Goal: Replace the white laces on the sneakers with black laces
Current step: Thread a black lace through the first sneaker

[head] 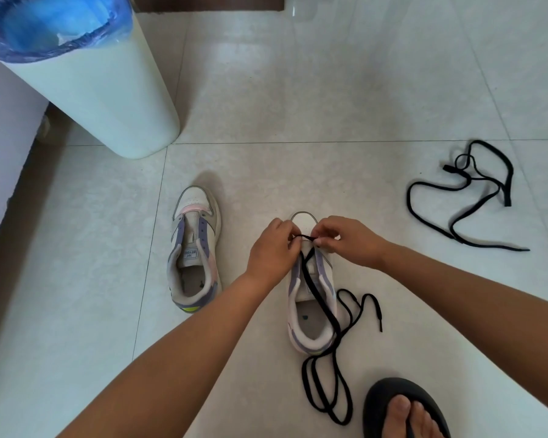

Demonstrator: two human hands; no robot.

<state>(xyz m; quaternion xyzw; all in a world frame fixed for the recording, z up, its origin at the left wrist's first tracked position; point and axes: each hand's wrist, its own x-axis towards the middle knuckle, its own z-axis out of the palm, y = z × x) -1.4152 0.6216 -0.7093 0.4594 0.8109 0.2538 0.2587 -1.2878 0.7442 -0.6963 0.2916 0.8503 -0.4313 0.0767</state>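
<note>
Two white sneakers with purple trim stand on the tiled floor, toes pointing away. The left sneaker (194, 251) has no lace in it. Over the toe end of the right sneaker (310, 314) both hands meet. My left hand (274, 248) and my right hand (350, 240) each pinch a black lace (316, 295) near the front eyelets. The lace runs back across the tongue and trails in loops on the floor behind the heel. A second black lace (462, 191) lies loose at the right. No white laces are in view.
A white bin (102, 90) with a blue liner stands at the back left, beside a wall edge. My foot in a dark sandal (402, 412) is at the bottom right, close to the trailing lace loops.
</note>
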